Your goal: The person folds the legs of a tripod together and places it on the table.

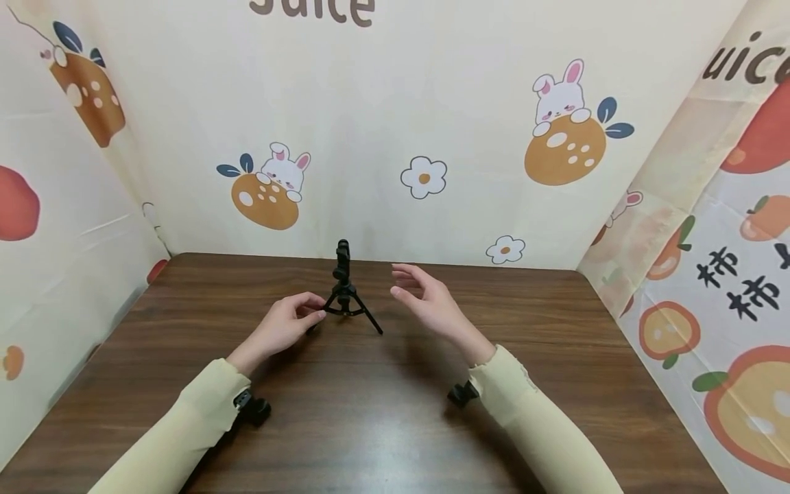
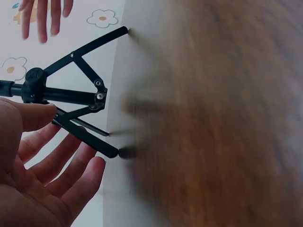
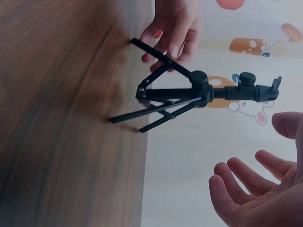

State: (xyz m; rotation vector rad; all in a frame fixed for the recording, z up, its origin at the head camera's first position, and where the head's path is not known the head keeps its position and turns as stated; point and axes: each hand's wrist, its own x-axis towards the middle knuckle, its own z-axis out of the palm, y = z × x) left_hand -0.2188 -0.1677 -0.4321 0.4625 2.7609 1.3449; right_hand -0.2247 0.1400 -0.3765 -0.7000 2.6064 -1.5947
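Note:
A small black tripod [image 1: 343, 300] stands upright toward the back of the table, its legs spread. My left hand [image 1: 285, 324] is at its left side. In the left wrist view, the thumb lies over one leg of the tripod [image 2: 71, 96] and the fingers reach behind it, pinching that leg. To the right of the tripod, my right hand [image 1: 433, 307] hovers above the table, apart from it. The right wrist view shows that hand [image 3: 265, 189] with loosely bent fingers and nothing between them. A short clamp-like head tops the tripod [image 3: 173, 93].
Beneath everything lies a dark wooden table [image 1: 370, 439]. A cream cloth [image 1: 370, 123] with rabbits, fruit and flowers hangs right behind its back edge. More printed cloth [image 1: 666, 274] borders the left and right sides. Each wrist carries a black strapped device [image 1: 254, 408].

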